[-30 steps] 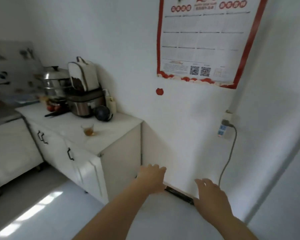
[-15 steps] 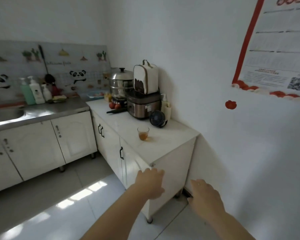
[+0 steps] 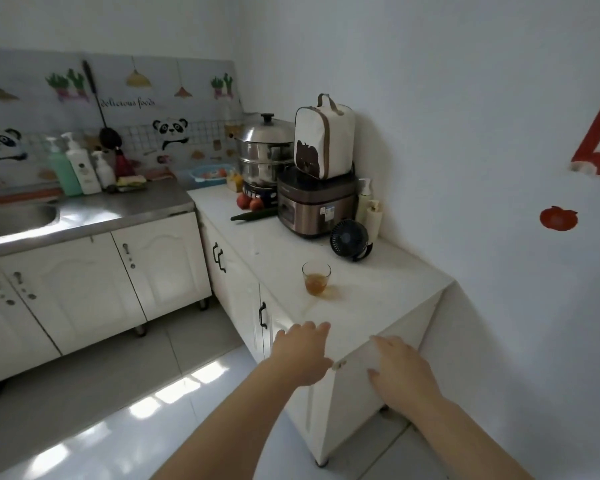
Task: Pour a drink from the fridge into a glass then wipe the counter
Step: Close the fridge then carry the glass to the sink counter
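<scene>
The view has swung from the wall to the small clear glass of amber drink (image 3: 316, 281) on the white worktop (image 3: 378, 285), with the left hand (image 3: 303, 353) and right hand (image 3: 397, 370) now near its corner, both open and empty, so pouring looks done and wiping remains.

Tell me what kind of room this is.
A small home kitchen, most likely: a steel sink set in a counter over white cabinets, a rice cooker beside a stacked steamer pot, and dish soap bottles.

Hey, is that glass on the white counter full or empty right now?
Partly filled. The glass stands upright on the counter with amber liquid in only its lower part; the upper part is clear.
</scene>
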A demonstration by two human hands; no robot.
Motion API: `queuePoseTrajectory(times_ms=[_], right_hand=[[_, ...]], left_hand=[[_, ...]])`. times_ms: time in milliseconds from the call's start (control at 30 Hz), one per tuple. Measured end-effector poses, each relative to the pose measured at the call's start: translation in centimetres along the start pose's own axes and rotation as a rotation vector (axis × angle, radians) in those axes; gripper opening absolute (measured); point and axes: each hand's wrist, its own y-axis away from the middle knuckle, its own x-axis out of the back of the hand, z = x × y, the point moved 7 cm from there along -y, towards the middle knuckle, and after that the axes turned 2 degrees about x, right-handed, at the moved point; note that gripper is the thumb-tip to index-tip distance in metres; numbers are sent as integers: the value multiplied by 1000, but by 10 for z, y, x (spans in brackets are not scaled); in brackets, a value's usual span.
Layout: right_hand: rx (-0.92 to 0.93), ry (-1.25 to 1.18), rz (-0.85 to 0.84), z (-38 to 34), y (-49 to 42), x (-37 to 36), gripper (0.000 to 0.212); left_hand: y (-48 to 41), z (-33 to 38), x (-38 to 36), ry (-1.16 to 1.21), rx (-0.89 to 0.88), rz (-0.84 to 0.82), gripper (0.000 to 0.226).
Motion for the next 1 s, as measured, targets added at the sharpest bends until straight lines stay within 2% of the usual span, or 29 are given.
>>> queuePoseTrajectory(times_ms=[233,600,900,1000], right_hand=[[57,-54,-9,12,-104,-8,56],[130,-142,-118,31,-260,-27,70],[103,-288,-160,38,-330,-60,103],[117,-338,-173,37,-343,-69,107]], left_hand=[[-87,-26,0,89,88,28,72],[-208,-67,-22,322,308,8,86],[-267,-99,-51,439,413,37,105],[-279,-106,-59,494,427,44,110]])
